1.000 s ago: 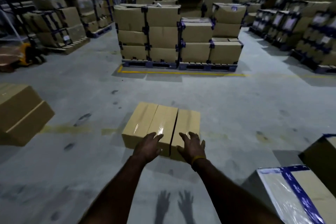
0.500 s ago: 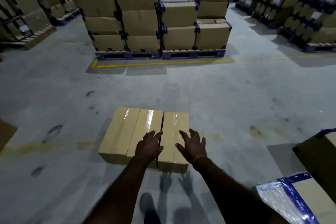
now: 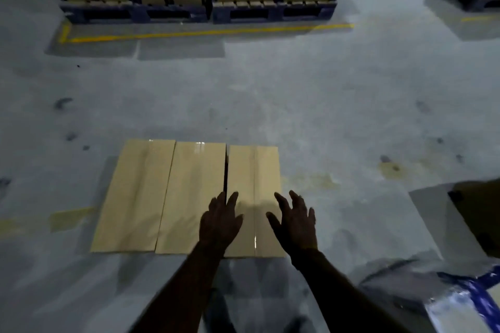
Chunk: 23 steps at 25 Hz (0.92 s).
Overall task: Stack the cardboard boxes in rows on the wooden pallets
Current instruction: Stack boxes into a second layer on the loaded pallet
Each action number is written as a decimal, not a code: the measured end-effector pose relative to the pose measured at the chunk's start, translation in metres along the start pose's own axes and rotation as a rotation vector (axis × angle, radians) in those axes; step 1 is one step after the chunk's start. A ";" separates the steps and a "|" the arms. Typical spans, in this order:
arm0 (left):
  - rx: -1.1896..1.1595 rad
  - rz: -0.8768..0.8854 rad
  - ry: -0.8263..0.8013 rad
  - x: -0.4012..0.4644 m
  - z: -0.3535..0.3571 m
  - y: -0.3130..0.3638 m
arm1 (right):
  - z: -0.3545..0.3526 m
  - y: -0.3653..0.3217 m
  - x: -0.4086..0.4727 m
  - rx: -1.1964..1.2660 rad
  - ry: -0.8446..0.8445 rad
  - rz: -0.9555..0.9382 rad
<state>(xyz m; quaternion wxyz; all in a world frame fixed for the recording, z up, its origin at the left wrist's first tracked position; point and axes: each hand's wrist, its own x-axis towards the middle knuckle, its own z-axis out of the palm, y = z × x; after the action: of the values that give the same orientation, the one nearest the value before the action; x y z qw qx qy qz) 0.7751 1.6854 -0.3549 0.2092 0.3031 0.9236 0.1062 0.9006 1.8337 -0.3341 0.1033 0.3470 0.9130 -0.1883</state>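
Head view: both hands, left hand (image 3: pixel 220 220) and right hand (image 3: pixel 295 220), hover unclenched over the narrow box (image 3: pixel 253 170); the person should grip opposite edges evenly before lifting.

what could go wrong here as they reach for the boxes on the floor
The right box sits apart from the left box across a dark gap, so lifting both together risks one slipping. The left hand and right hand hover open at the near end only, so a lift could tip.

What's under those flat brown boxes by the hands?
The grey floor shows all around the boxes, which seem to lie right on it. No pallet shows beneath them. Whatever they cover is hidden.
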 end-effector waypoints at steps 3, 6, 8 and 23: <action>0.011 -0.052 -0.085 0.062 0.065 -0.016 | 0.066 0.018 0.065 -0.013 0.038 -0.014; 0.087 -0.020 -0.072 0.116 0.133 -0.028 | 0.138 0.044 0.124 -0.012 0.016 -0.027; 0.074 -0.039 -0.104 0.139 0.182 -0.039 | 0.185 0.065 0.150 -0.036 -0.009 -0.046; 0.022 -0.102 -0.001 0.203 0.324 -0.090 | 0.339 0.138 0.219 0.101 -0.080 -0.010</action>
<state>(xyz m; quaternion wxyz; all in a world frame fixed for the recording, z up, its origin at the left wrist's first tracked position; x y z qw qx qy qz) 0.7272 1.7593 -0.7379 0.2116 0.2580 0.9388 0.0853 0.8514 1.9182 -0.7492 0.1211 0.3393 0.8992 -0.2484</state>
